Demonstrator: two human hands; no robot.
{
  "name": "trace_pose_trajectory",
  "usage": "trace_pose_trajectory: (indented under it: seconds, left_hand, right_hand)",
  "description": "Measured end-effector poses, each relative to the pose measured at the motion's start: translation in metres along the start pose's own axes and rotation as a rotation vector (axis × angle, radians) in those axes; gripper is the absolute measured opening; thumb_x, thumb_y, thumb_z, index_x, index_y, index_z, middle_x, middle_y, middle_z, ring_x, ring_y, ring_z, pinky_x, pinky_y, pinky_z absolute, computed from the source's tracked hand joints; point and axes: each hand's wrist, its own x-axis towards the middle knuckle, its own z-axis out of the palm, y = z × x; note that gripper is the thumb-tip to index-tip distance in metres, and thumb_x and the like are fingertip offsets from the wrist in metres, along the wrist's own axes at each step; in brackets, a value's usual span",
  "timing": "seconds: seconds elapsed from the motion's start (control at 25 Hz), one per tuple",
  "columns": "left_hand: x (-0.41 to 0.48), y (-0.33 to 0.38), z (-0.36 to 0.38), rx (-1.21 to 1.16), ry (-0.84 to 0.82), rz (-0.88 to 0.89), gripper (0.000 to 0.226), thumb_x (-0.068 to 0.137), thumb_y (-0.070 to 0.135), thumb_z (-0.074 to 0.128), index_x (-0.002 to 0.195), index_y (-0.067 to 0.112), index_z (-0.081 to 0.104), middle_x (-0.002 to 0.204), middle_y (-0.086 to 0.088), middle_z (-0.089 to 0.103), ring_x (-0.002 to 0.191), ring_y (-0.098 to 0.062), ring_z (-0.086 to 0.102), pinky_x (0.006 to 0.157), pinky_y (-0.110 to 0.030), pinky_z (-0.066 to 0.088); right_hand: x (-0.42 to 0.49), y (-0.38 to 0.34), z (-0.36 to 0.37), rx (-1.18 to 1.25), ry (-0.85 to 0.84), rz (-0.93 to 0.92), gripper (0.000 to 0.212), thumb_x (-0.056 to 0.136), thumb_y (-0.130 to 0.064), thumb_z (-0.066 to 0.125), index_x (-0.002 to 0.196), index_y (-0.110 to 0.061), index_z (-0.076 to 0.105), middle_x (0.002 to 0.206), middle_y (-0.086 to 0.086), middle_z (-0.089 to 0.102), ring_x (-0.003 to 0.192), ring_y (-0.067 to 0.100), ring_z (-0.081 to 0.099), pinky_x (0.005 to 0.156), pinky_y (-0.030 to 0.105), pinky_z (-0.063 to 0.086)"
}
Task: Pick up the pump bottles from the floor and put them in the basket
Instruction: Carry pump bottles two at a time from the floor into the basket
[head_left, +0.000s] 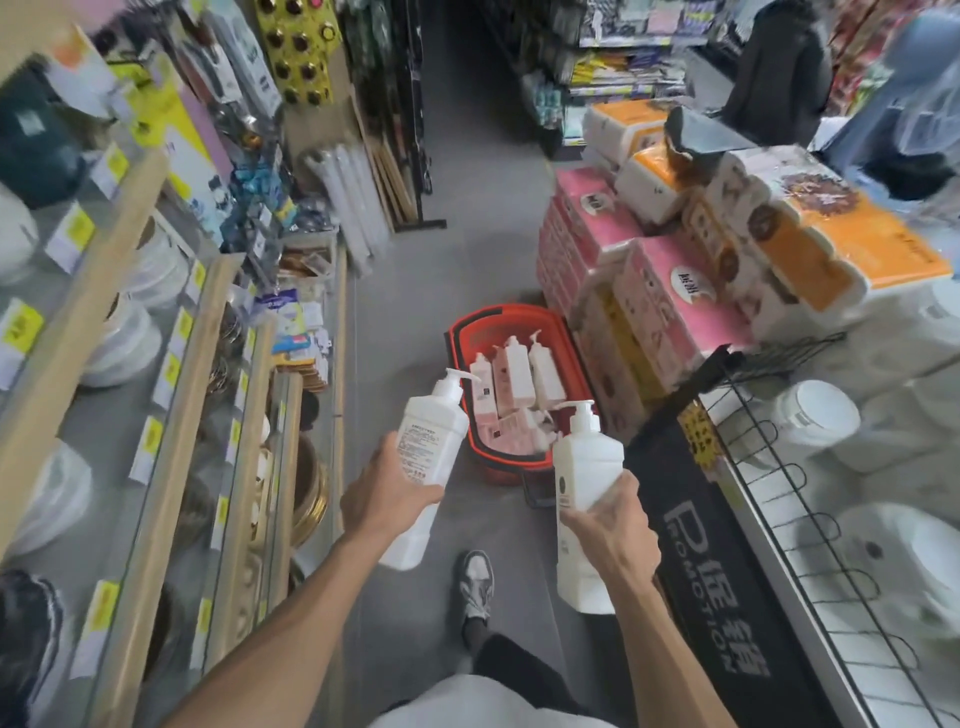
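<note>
Gripping a white pump bottle (428, 457) by its middle, the left hand (387, 501) holds it near the red basket (462, 332) on the floor. To the right, the right hand (610, 522) wraps its fingers around a second pump bottle (584, 467). Farther off, more bottles (519, 379) lie inside the basket, beside stacked tissue packs (654, 280).

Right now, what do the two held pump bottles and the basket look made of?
Left-hand bottle: opaque white plastic, apparently matte, moulded shoulders, printed label.
Right-hand bottle: same white plastic by the look, small round mark on its side.
Basket: red plastic, likely rigid, smooth moulded rim with a slight sheen.
</note>
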Motion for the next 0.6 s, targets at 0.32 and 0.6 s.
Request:
trace_pose_trajectory:
  seconds: [0.32, 0.6]
  left_hand:
    - [0.127, 0.066, -0.018, 0.070, -0.002, 0.033, 0.068, 0.059, 0.045, 0.078, 0.113, 0.033, 0.038, 0.106, 0.007, 0.062, 0.084, -0.024, 0.063, 0.073, -0.037, 0.053]
    - [0.204, 0.100, -0.016, 0.008, -0.019, 0.017, 0.069, 0.057, 0.041, 0.080, 0.112, 0.033, 0.040, 0.106, 0.009, 0.062, 0.084, -0.022, 0.061, 0.067, -0.033, 0.045]
  right_hand:
    - [0.112, -0.076, 0.012, -0.009, 0.003, 0.003, 0.075, 0.067, -0.047, 0.080, 0.120, -0.024, 0.032, 0.096, -0.003, 0.057, 0.079, 0.023, 0.058, 0.068, 0.035, 0.044]
    - [0.183, -0.123, 0.021, -0.010, -0.007, 0.004, 0.078, 0.065, -0.050, 0.083, 0.118, -0.026, 0.031, 0.099, -0.004, 0.058, 0.079, 0.020, 0.061, 0.065, 0.034, 0.047]
